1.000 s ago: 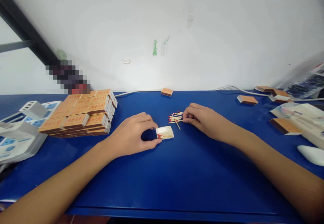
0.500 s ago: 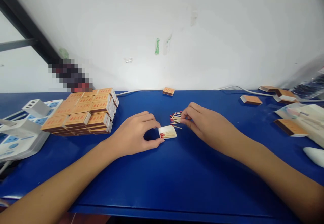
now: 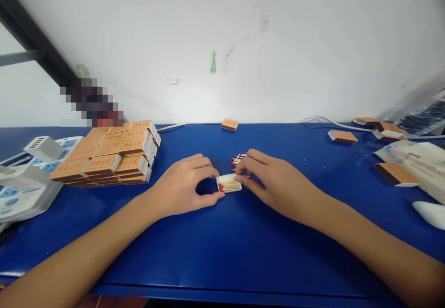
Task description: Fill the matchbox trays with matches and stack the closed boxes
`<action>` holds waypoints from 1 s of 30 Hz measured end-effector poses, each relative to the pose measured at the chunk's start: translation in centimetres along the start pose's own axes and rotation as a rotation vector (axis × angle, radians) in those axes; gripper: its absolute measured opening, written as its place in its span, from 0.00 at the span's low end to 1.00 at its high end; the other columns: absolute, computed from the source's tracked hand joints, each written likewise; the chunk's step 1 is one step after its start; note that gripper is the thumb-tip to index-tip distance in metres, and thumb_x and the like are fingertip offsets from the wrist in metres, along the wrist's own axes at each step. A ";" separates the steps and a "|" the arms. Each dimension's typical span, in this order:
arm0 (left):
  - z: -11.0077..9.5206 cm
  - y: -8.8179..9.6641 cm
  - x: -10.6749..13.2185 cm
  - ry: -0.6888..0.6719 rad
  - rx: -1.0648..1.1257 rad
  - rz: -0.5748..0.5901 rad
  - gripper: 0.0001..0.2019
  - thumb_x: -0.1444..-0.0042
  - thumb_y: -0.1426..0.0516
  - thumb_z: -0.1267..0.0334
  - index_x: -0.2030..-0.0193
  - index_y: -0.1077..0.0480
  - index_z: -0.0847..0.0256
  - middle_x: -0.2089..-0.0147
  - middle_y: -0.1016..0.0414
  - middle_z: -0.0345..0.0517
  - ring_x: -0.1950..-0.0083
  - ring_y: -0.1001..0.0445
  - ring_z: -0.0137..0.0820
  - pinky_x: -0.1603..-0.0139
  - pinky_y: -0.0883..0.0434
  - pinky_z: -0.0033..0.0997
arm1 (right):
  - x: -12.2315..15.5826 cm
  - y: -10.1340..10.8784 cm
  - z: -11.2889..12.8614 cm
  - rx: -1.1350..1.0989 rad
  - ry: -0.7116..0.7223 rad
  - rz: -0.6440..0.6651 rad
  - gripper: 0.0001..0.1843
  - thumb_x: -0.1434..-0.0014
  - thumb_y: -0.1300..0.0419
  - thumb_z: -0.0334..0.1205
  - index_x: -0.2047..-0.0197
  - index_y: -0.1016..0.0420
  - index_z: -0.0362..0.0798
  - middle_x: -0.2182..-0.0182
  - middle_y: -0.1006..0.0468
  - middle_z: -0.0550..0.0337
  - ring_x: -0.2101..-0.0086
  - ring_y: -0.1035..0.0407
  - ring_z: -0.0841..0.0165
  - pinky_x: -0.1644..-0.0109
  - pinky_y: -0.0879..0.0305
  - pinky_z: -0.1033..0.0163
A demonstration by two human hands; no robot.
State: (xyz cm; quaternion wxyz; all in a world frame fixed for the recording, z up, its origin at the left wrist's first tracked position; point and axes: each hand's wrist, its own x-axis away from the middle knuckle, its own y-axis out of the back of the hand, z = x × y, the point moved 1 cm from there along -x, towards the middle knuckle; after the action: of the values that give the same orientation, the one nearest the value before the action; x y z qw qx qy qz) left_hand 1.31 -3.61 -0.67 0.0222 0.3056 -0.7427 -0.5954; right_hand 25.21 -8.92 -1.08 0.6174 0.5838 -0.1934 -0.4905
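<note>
Between the thumb and fingers of my left hand (image 3: 189,182) is the left end of a small white matchbox tray (image 3: 228,177), resting on the blue table. Red-tipped matches (image 3: 230,187) lie in it, heads toward the left. My right hand (image 3: 264,173) is closed in a pinch at the tray's right end, its fingertips over the rim. What those fingertips hold, if anything, is hidden. Just behind the tray, a pile of loose matches (image 3: 238,159) with red heads lies on the table, partly covered by my right hand.
Stacked orange matchboxes (image 3: 104,152) stand at the left, beside a white power strip (image 3: 41,182). Single matchboxes lie at the back (image 3: 230,125) and right (image 3: 342,136). A plastic bag (image 3: 417,159) is at the far right. A white cable (image 3: 333,121) runs along the wall.
My right hand has moved left and slightly toward me, from the loose match pile to the tray's right end. My left hand has stayed at the tray.
</note>
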 end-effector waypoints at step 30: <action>0.3 0.1 0.0 0.012 -0.001 0.017 0.11 0.38 0.36 0.56 0.53 0.22 0.59 0.58 0.21 0.46 0.56 0.25 0.37 0.54 0.27 0.38 | -0.3 -0.6 -4.3 -0.174 -0.079 0.121 0.10 0.26 0.46 0.43 0.54 0.23 0.52 0.59 0.27 0.57 0.66 0.31 0.68 0.60 0.35 0.62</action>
State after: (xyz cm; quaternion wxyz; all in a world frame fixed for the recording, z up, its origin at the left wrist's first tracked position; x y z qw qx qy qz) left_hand 1.08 -3.34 -0.65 0.0319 0.3030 -0.7446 -0.5939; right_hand 28.32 -6.26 -2.60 0.6863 0.4954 -0.2090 -0.4898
